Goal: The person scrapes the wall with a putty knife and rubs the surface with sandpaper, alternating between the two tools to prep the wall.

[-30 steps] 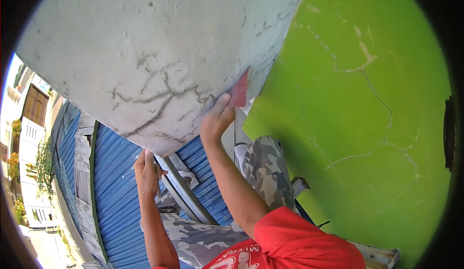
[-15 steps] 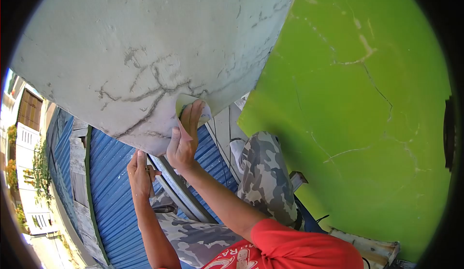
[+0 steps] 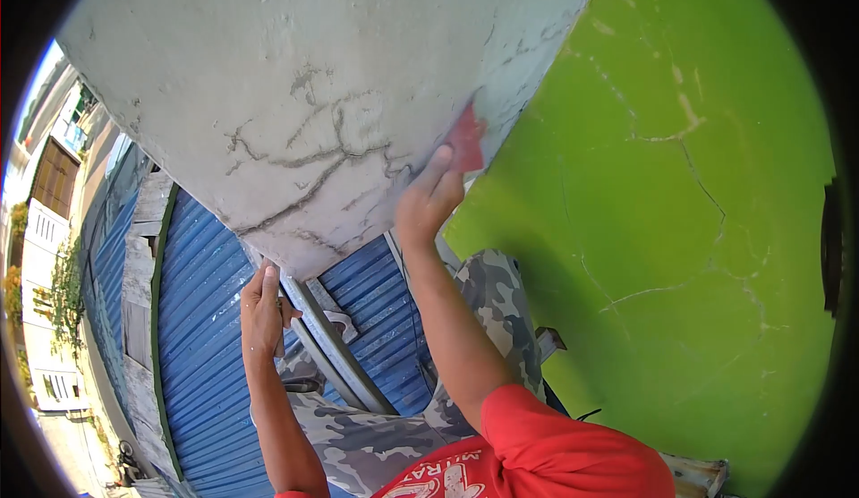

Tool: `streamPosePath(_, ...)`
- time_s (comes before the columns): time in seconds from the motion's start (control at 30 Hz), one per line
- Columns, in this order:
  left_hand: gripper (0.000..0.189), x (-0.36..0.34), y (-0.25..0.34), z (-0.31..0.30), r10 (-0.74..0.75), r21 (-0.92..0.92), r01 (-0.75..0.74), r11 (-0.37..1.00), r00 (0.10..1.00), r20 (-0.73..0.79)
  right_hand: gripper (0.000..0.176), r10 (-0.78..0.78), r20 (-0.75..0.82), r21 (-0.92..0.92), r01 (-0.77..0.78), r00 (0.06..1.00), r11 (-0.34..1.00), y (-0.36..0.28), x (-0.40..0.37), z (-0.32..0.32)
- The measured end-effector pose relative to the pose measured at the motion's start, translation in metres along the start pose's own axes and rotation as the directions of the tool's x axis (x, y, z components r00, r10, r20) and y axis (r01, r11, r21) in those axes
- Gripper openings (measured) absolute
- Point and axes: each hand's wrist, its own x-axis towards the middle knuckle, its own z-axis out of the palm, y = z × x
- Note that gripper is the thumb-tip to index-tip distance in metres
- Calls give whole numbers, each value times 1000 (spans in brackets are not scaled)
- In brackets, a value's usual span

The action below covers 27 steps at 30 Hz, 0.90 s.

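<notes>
A red flat sanding sheet [image 3: 466, 140] is pressed to the cracked grey plaster wall [image 3: 295, 59] by the pinching right hand [image 3: 429, 204], a grey metal rail [image 3: 344, 364] at 7 o'clock is gripped by the closed left hand [image 3: 264, 308], and most cracks are judged unsmoothed.

We are holding our right arm [image 3: 447, 319] up high. It is almost straight, with the elbow bending just a little. Our right hand [image 3: 428, 207] is sitting at the top of it, with its back facing us. Its fingers [image 3: 440, 169] are pointing up, pressing flat and close together. We are holding our left arm [image 3: 273, 408] up too, but lower and off to the left side. Our left hand [image 3: 264, 306] is curling shut in a tight grip, and its back is facing us as well. Both arms are showing bare skin. The two hands are sitting well apart.
</notes>
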Motion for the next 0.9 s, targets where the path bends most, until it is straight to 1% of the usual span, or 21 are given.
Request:
streamPosePath(0.03, 50, -2, 2, 1, 2, 17, -2, 1000, 1000, 4, 46, 184, -27, 93, -181, 983, 979, -6, 12, 1)
streamPosePath(0.07, 50, -2, 4, 0, 18, 33, -19, 999, 1000, 10, 45, 362, -53, 198, -345, 931, 917, -11, 24, 3)
streamPosePath(0.1, 51, 0, 2, 0, 3, 55, -3, 998, 1000, 2, 46, 350, -78, 206, -328, 933, 922, -14, 20, 10)
streamPosePath(0.13, 51, 0, 4, -1, 0, 40, 0, 999, 1000, 3, 45, 142, -8, 64, -142, 990, 988, -8, -14, 15)
streamPosePath(0.17, 51, 0, 5, -2, -2, 23, 1, 1000, 1000, 6, 44, -85, 67, -59, 89, 994, 994, -3, -47, 20)
streamPosePath(0.2, 51, 0, 4, -1, -9, 6, 9, 1000, 1000, 11, 43, -295, 135, -137, 313, 946, 940, 3, -80, 25)
streamPosePath(0.23, 51, 0, 3, -2, -5, -19, 5, 1000, 1000, 30, 42, -476, 289, -157, 532, 830, 832, -6, -119, 22)
streamPosePath(0.27, 51, -2, 3, -2, -12, -12, 13, 1000, 999, 31, 44, -534, 500, -101, 658, 682, 746, 21, -139, 13)
streamPosePath(0.33, 51, -1, 4, -2, -16, -6, 16, 1000, 1000, 21, 48, -635, 543, -54, 777, 550, 627, 37, -99, 0)
streamPosePath(0.37, 51, 3, 6, 0, 2, -17, -1, 1000, 1000, 20, 47, -643, 437, -118, 749, 629, 652, 14, -62, 2)
streamPosePath(0.4, 51, 1, 6, 1, -6, -18, 6, 1000, 1000, 17, 47, -662, 263, -139, 707, 701, 693, -8, -12, 11)
streamPosePath(0.43, 51, -3, 6, 0, -17, -16, 17, 1000, 1000, 13, 49, -589, 207, -196, 623, 781, 757, -23, 29, 11)
streamPosePath(0.47, 51, -3, 5, -1, -21, 5, 21, 1000, 1000, 21, 49, -517, 117, -159, 530, 848, 833, -31, 54, 15)
streamPosePath(0.53, 50, -2, 1, 1, -8, -14, 8, 1000, 1000, 2, 48, -503, 62, -118, 507, 862, 854, -38, 51, 31)
streamPosePath(0.6, 48, -3, 6, 2, 9, 2, -9, 1000, 1000, -13, 46, -636, 123, -146, 647, 762, 748, -24, -12, 29)
streamPosePath(0.67, 48, -5, 8, 1, -11, -22, 11, 1000, 1000, -5, 44, -590, 508, -120, 730, 627, 673, 20, -99, 3)
streamPosePath(0.77, 49, -4, 13, -1, 10, -38, -9, 999, 1000, 23, 45, -622, 663, -56, 856, 417, 514, 48, -81, -21)
streamPosePath(0.8, 50, -6, 11, -1, 1, -35, 0, 999, 1000, 28, 45, -640, 533, -182, 814, 553, 552, 22, -54, -11)
streamPosePath(0.83, 51, -6, 9, -2, -25, -28, 26, 999, 999, 21, 47, -682, 367, -211, 771, 633, 601, -6, -16, 3)
streamPosePath(0.87, 51, -6, 8, -3, -29, -38, 30, 999, 999, 28, 49, -668, 275, -231, 722, 692, 652, -34, 19, 13)
streamPosePath(0.9, 51, -6, 9, 0, -22, -55, 23, 998, 999, 23, 50, -581, 241, -221, 627, 777, 747, -58, 46, 20)
